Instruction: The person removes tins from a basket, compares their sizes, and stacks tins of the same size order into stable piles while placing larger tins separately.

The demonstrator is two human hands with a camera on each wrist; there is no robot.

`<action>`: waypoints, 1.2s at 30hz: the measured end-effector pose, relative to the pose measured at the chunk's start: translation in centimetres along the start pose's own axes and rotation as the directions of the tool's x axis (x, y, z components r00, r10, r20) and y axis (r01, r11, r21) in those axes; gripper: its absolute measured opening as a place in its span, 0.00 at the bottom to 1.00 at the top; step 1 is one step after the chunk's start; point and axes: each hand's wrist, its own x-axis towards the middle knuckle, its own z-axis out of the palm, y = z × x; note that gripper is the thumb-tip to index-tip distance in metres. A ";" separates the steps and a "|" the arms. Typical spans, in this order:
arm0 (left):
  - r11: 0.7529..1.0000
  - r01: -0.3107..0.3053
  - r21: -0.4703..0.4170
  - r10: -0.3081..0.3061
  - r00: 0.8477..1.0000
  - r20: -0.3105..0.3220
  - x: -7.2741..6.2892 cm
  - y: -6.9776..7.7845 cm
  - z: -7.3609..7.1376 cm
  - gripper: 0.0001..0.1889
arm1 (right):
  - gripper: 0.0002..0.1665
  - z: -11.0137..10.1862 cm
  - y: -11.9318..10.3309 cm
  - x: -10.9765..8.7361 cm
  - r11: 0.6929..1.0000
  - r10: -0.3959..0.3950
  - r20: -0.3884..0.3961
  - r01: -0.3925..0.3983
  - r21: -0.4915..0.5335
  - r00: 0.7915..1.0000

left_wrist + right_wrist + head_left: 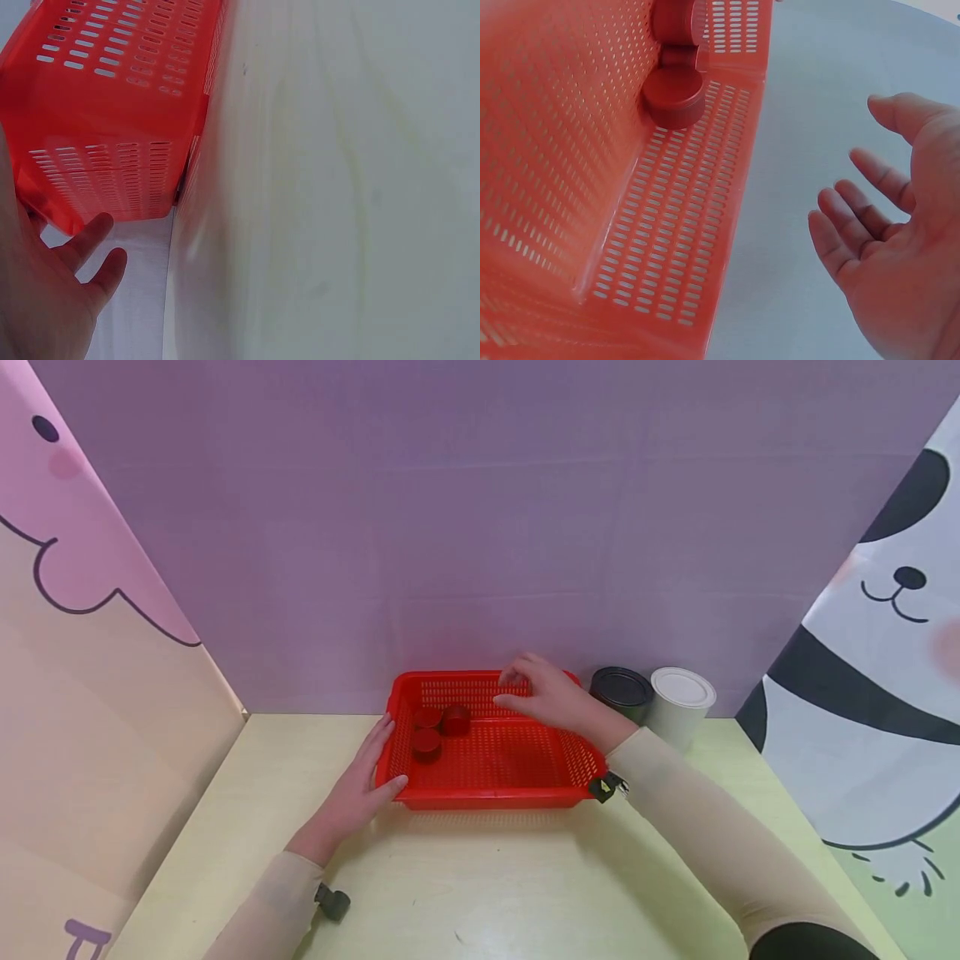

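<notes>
A red plastic basket (487,794) with slotted walls stands on the table. Inside it, toward the left, are three small round red containers, one of them a short cylinder (675,96) seen close in the right wrist view. My left hand (362,789) rests against the basket's left end, with the thumb near the front corner and the fingers along the rim. Above the back right part of the basket, my right hand (551,693) hovers with loosely bent fingers and nothing between them. In the right wrist view its palm and fingers (832,225) are bare.
Right of the basket, against the purple backdrop (495,527), stand a dark can (622,687) and a white can (682,689) with a white lid. The pale wooden table (480,885) extends in front. Printed panels flank both sides, with a panda (885,693) on the right.
</notes>
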 end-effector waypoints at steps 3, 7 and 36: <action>1.000 -0.001 0.005 0.001 1.000 0.000 0.0 -0.2 0.1 0.54 | 0.21 0.4 0.1 0.9 0.999 -0.041 0.029 0.041 -0.005 0.999; 1.000 0.006 0.002 -0.006 1.000 0.001 -0.1 -0.2 0.2 0.54 | 0.24 1.2 0.3 2.0 0.995 -0.097 0.083 0.097 0.005 0.992; 1.000 -0.006 0.002 0.006 1.000 0.000 -0.5 0.2 0.1 0.55 | 0.41 8.1 2.8 5.6 0.994 -0.036 0.317 0.068 -0.088 0.948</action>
